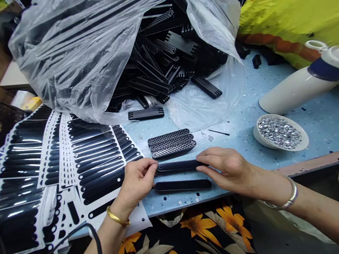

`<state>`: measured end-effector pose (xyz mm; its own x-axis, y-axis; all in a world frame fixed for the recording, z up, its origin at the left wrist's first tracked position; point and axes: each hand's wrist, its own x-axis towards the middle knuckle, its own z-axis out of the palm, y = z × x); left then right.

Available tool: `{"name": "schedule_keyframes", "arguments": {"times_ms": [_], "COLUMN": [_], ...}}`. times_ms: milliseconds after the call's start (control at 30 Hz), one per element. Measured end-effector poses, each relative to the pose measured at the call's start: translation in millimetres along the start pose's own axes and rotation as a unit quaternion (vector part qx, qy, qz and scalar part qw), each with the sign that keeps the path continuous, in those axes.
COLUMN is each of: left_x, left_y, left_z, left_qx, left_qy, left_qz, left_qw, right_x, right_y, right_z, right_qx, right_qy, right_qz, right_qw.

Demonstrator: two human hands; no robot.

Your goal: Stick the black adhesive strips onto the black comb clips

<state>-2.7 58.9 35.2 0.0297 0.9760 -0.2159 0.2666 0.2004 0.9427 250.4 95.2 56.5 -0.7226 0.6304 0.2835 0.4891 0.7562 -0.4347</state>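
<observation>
A long black strip-shaped piece (pixel 178 167) with rounded ends lies between my hands. My left hand (pixel 141 178) pinches its left end, and the fingers of my right hand (pixel 225 167) close on its right end. Whether it is one part or a thin strip on top of another, I cannot tell. Just below it, nearer the table edge, a similar black piece (pixel 183 185) with a raised rim lies on the table. Above my hands, three black pieces with a honeycomb pattern (pixel 172 143) sit side by side.
A clear plastic bag (pixel 77 51) spills many black plastic parts (pixel 158 63). Sheets of black strip stickers (pixel 96 157) spread at left. On the right stand a bowl (pixel 303 140) of small shiny pieces and a white bottle (pixel 294 89). A black cable (pixel 96 245) runs near my left forearm.
</observation>
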Motion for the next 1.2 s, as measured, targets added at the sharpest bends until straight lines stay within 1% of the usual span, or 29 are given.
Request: {"name": "schedule_keyframes", "arguments": {"times_ms": [200,433,633,767,933,1200], "left_x": [3,3,4,3,2,0], "left_y": [-1,-1,-1,-1,4,9], "left_z": [4,7,10,10,10,9], "left_qx": [-0.019,-0.02,0.004,0.001,-0.017,-0.01], "left_qy": [0.027,0.044,0.062,0.071,0.077,0.069], "left_qz": [-0.025,-0.028,-0.026,-0.034,-0.056,-0.057], "left_qw": [0.999,0.998,0.998,0.997,0.995,0.996], "right_x": [0,2,2,1,-1,-7], "right_y": [0,-2,-2,0,6,14], "right_z": [1,1,2,2,1,8], "right_qx": [-0.008,-0.013,-0.015,0.01,0.089,0.163], "right_qy": [-0.004,0.002,0.008,0.0,-0.025,0.016], "right_qz": [0.0,-0.005,-0.011,0.011,0.072,0.11], "right_qw": [1.0,1.0,1.0,1.0,0.993,0.98]}}
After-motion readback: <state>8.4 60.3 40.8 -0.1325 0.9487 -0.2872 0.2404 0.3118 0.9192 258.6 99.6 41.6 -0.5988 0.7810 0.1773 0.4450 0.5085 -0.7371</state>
